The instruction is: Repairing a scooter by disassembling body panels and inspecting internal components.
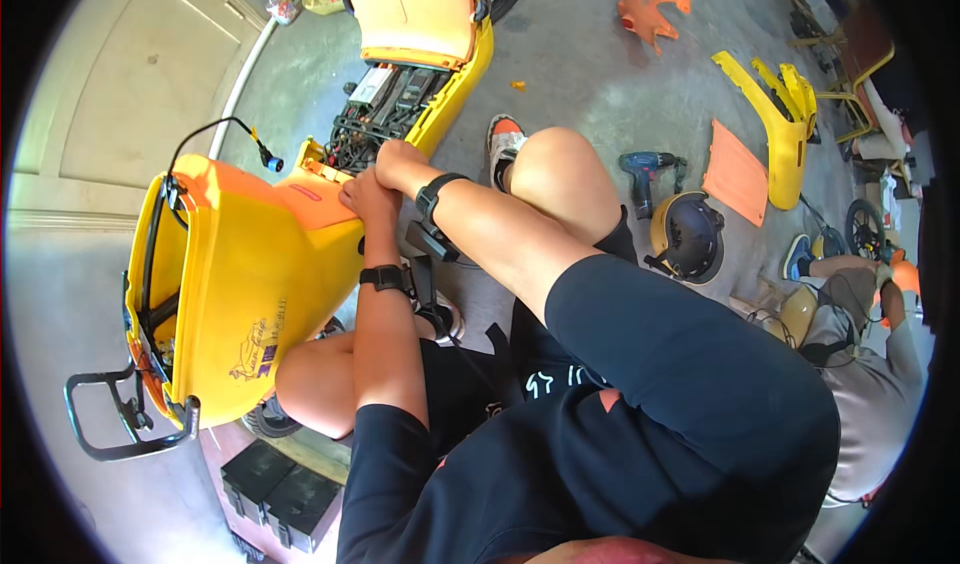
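A partly stripped yellow and orange scooter [235,294] stands at my left. Its footboard area is uncovered, showing black wiring [362,134] and metal-cased parts [374,86]. My left hand [370,202] is at the edge of the orange panel [318,202] behind that opening, its fingers curled. Close against it, my right hand [398,162] is closed over the near end of the wiring bay, its wrist crossing above the left. Whatever lies between the fingers is hidden by the hands.
A loose cable with a connector [268,160] hangs over the scooter's rear. On the floor lie a cordless drill [645,174], a helmet [690,236], an orange panel [738,176], yellow fairing [785,134] and an orange cover [655,9]. Another person [865,374] crouches at right. A black case [280,494] stands lower left.
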Action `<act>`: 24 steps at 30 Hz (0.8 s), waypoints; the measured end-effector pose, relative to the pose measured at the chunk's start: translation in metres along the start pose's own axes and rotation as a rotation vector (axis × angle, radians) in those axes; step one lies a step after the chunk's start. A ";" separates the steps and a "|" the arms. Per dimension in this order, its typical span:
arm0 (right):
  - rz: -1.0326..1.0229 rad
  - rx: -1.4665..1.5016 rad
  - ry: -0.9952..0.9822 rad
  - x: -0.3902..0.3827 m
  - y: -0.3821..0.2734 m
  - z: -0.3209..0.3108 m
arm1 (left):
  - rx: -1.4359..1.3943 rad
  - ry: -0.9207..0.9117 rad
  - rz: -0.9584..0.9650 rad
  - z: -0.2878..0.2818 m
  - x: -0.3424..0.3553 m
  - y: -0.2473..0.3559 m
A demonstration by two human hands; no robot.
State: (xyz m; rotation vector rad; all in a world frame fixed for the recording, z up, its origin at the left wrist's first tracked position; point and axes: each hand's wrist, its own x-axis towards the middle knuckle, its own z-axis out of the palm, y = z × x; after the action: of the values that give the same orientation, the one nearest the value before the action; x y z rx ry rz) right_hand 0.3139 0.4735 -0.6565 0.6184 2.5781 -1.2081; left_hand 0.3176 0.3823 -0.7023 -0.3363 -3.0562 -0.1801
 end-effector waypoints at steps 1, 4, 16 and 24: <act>-0.013 0.005 0.014 0.001 0.003 0.002 | -0.020 -0.005 -0.006 -0.004 0.002 -0.001; -0.139 -0.095 0.087 0.012 0.011 0.008 | 0.013 -0.075 -0.054 0.004 0.008 0.006; -0.460 -0.458 0.111 -0.002 0.019 0.002 | -0.118 0.021 0.027 -0.011 -0.009 0.005; -0.484 -0.498 0.086 -0.002 0.011 -0.001 | -0.118 0.038 0.022 -0.009 -0.006 0.001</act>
State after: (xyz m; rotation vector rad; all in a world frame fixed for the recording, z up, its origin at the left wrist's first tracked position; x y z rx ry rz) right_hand 0.3205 0.4801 -0.6625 -0.0638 3.0371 -0.5907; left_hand 0.3238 0.3810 -0.6938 -0.3692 -3.0099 -0.3622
